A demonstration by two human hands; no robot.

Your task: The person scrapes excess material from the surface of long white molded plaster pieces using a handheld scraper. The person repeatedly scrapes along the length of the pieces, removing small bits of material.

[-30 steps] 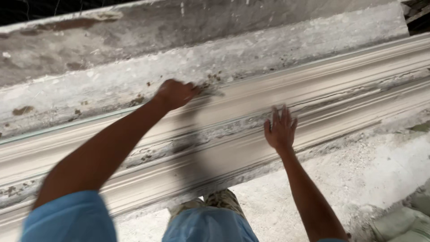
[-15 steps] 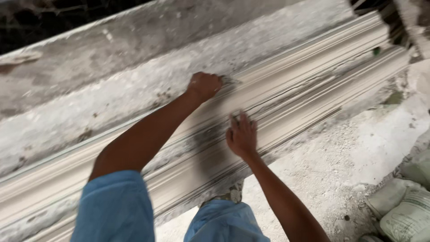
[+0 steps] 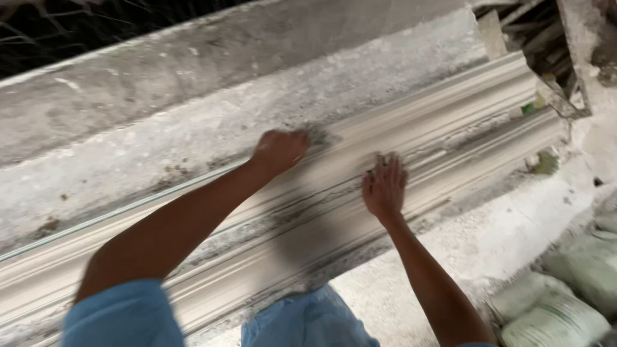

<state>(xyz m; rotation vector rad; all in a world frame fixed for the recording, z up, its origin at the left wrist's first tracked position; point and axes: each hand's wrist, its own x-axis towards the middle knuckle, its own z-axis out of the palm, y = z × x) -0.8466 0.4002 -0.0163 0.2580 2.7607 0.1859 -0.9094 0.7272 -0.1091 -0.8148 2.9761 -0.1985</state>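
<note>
One long pale moulding (image 3: 450,122) with parallel ridges runs diagonally along the grey ledge (image 3: 160,141); two hands rest on it. The left hand (image 3: 280,150) is fisted at its upper edge, contents indiscernible; the right hand (image 3: 384,186) lies flat, fingers spread, holding nothing.
</note>
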